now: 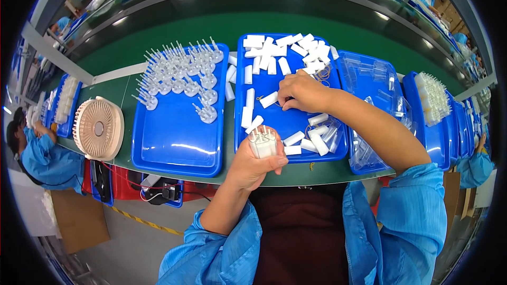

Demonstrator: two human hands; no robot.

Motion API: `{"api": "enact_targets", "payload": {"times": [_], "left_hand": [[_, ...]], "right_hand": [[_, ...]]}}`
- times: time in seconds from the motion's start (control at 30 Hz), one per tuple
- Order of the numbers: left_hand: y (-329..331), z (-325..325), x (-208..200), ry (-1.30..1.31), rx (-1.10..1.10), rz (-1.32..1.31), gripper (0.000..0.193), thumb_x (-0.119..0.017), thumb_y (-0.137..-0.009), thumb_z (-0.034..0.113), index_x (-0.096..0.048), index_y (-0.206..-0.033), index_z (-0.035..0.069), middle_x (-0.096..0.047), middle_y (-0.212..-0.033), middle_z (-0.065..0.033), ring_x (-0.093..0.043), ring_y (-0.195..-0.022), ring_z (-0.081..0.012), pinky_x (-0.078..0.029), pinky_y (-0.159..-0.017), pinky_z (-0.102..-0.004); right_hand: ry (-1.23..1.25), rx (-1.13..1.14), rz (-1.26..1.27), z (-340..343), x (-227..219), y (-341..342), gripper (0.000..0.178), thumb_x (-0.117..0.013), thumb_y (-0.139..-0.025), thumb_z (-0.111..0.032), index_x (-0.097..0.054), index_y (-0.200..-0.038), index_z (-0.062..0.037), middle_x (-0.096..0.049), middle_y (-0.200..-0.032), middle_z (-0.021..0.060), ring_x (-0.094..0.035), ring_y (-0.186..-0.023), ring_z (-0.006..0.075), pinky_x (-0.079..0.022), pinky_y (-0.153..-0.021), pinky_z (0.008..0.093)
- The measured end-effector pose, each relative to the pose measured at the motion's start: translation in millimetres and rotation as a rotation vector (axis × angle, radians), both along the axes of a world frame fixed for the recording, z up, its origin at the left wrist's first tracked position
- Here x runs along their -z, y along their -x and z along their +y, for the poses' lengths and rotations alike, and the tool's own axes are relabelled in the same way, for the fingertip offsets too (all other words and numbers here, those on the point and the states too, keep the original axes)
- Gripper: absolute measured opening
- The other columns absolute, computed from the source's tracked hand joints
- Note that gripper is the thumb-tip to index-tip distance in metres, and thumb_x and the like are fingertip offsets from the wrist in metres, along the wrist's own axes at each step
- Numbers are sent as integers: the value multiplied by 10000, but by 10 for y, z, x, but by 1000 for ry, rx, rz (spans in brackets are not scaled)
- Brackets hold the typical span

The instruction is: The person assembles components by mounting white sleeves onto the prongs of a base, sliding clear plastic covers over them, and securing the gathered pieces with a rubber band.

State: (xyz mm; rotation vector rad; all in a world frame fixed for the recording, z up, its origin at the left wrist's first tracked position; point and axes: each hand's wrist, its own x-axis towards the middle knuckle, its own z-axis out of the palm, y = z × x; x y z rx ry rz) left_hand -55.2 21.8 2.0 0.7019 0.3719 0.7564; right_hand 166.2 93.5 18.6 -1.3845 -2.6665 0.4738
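Observation:
My left hand (254, 162) is closed around a clear plastic piece with thin upright prongs and a white body (264, 148), held upright over the near edge of the middle blue tray (343, 150). A thin dark line crosses its top. Above that tray, my right hand (302, 92) has its fingers drawn together. A white cylinder (269, 100) lies right against its fingertips; whether they grip it or something smaller is hidden. Thin tan rubber bands (323, 75) lie beside this hand. Many white cylinders (268, 46) are strewn around the tray.
At left, a blue tray (177, 150) holds rows of clear pronged pieces (179, 66). A beige fan (99, 128) stands beyond it. To the right, another blue tray (364, 166) carries clear plastic parts (369, 76). A green conveyor (211, 18) runs behind. Co-workers sit at both sides.

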Motion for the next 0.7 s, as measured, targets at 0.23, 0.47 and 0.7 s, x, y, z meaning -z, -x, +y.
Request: {"api": "enact_targets", "payload": {"times": [0.23, 0.47, 0.7], "left_hand": [[-38, 21, -2, 16, -12, 76, 316, -656, -695, -73, -508, -956, 28, -564, -762, -54, -580, -666, -155, -475, -488, -252], [-95, 26, -13, -32, -46, 76, 338, -648, -711, -54, -504, -1011, 7, -555, -838, -48, -601, -707, -146, -481, -497, -234], [-148, 14, -68, -36, -17, 24, 376, -654, -702, -46, -487, -1035, 7, -553, -873, -80, -610, -703, -159, -480, -495, -231]], "right_hand": [[-130, 19, -10, -77, 17, 68, 90, -632, -782, -166, -574, -770, -99, -568, -816, 37, -540, -879, 212, -357, -780, 380], [-19, 166, 319, -529, -520, 175, 72, -588, -802, -80, -519, -785, -74, -566, -781, 76, -548, -788, 253, -386, -745, 379], [-229, 93, 421, -932, -598, 249, 113, -609, -756, -13, -556, -851, -44, -539, -753, 89, -530, -719, 263, -424, -668, 364]]}}
